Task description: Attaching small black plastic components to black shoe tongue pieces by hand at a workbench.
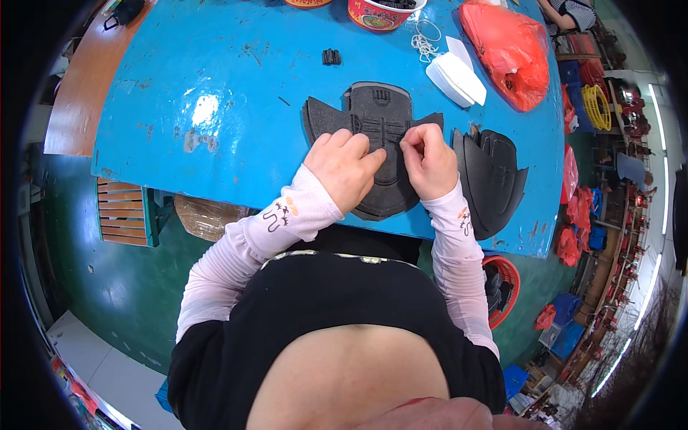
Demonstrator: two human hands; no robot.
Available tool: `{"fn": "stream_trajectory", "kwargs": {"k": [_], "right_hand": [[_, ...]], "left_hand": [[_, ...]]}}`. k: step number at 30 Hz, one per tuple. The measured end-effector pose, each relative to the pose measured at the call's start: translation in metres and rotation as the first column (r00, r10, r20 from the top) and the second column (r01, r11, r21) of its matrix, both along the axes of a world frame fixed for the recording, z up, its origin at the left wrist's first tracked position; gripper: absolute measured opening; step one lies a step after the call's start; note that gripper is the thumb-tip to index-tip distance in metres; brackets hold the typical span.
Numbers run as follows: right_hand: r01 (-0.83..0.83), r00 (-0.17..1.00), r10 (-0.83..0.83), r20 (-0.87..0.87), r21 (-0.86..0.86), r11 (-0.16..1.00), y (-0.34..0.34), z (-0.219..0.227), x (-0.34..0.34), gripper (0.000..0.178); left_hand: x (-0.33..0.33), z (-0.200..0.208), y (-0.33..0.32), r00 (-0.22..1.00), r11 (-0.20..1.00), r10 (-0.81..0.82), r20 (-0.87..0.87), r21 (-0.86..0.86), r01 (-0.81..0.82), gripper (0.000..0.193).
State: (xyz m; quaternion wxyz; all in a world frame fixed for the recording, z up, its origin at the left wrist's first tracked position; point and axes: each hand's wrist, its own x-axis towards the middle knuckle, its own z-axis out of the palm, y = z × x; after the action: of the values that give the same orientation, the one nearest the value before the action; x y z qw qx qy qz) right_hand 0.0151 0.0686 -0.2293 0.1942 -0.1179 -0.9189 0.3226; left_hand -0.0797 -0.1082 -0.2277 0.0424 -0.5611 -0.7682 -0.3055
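Fingers [430,135] nearly closed, left hand [340,168] and right hand [434,165] touch the black pad [391,172].

Black covered the molded piece [388,172] at center and the stacked pieces [493,185] to its right, against a bright blue tabletop [215,136] marked by grayish patches. Pale pink sleeves [276,218] carried dark squiggles and orange marks, worn with a black top [344,290]. At far right, a red bag [505,54] contrasted with a white box [453,80]; a white-rimmed red bowl [374,19] bore printed patterning. The floor [129,287] was green, the basket [513,276] orange-red.
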Motion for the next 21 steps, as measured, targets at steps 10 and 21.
{"fn": "stream_trajectory", "kwargs": {"k": [10, 21], "right_hand": [[-0.004, 0.999, 0.003, 0.038, 0.03, 1.0, 0.003, 0.001, -0.005, 0.017], [-0.036, 0.998, 0.034, 0.062, 0.035, 0.999, 0.0, 0.009, -0.008, 0.015]], "left_hand": [[-0.003, 0.002, 0.004, 1.0, 1.0, 0.0, 0.009, 0.002, 0.0, 0.029], [-0.002, 0.002, 0.017, 0.992, 0.996, 0.056, -0.11, -0.063, -0.063, 0.034]]}}
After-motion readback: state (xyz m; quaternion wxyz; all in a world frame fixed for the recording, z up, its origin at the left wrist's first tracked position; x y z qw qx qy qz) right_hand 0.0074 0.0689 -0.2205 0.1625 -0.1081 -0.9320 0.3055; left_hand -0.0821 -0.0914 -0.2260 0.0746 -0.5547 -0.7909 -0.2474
